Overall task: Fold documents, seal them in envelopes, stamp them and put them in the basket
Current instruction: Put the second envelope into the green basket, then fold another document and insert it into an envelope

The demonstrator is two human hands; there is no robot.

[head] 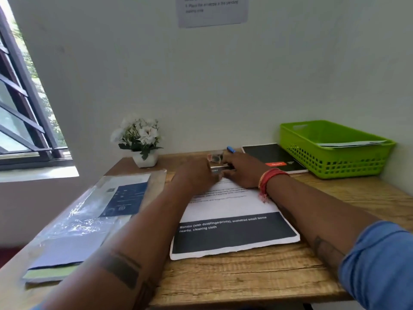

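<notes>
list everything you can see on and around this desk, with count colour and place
document: 1, white with a dark band, flat at the desk's centre
plastic sleeve of papers: 1, clear over white and navy sheets, left side of the desk
basket: 1, green, far right corner
envelopes: count unclear, white, in the basket
notebook: 1, black with an orange label, left of the basket
pen: 1, blue, by the wall behind the right hand
flower pot: 1, white with white flowers, far left by the wall
small clear item: 1, blurred, between the hands
notice: 1, grey, on the wall
window: 1, dark frame, left
desk: 1, wood
left hand: on the document's far end
right hand: on the document's far end, red threads at the wrist
</notes>
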